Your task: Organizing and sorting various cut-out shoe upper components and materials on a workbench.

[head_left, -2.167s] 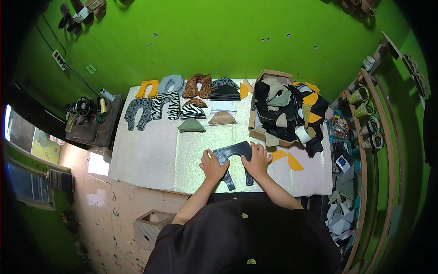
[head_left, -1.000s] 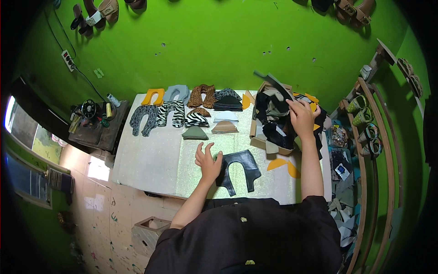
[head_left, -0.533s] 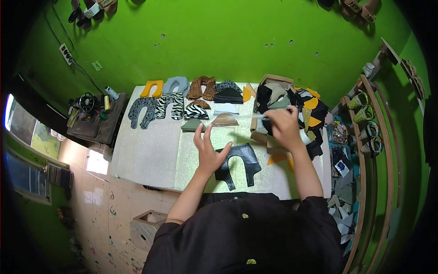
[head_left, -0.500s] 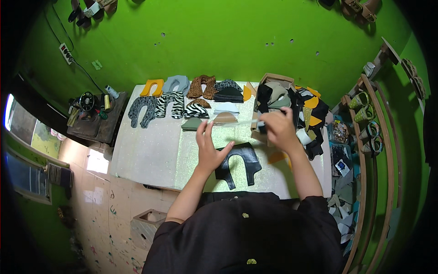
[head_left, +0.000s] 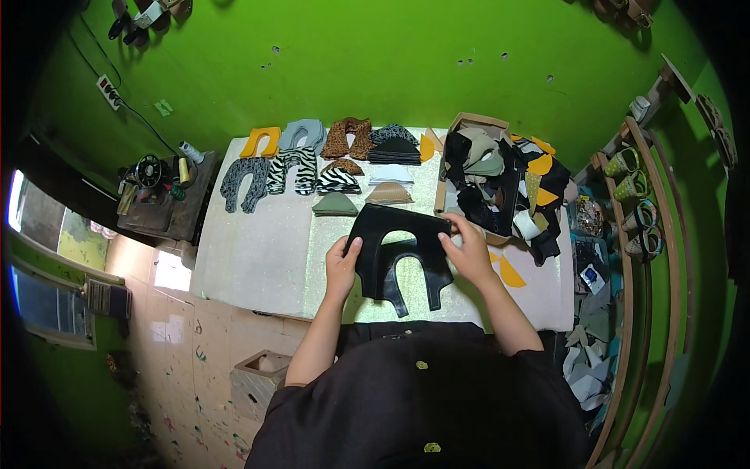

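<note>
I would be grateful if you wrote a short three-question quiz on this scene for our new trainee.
1. True or false: the left grip and the right grip hold the same black arch-shaped piece.
2. Which stack lies nearest the left grip: A, yellow arches; B, green half-rounds; C, leopard-print arches?
3. What lies on the table, partly hidden by the held piece?

Key: 1, true; 2, B; 3, a second black arch-shaped piece.

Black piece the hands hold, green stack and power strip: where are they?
Black piece (head_left: pixel 396 220): head view, on its broad upper part.
Green stack (head_left: pixel 336 204): head view, on its top piece.
Power strip (head_left: pixel 108 92): head view, middle of its front.
</note>
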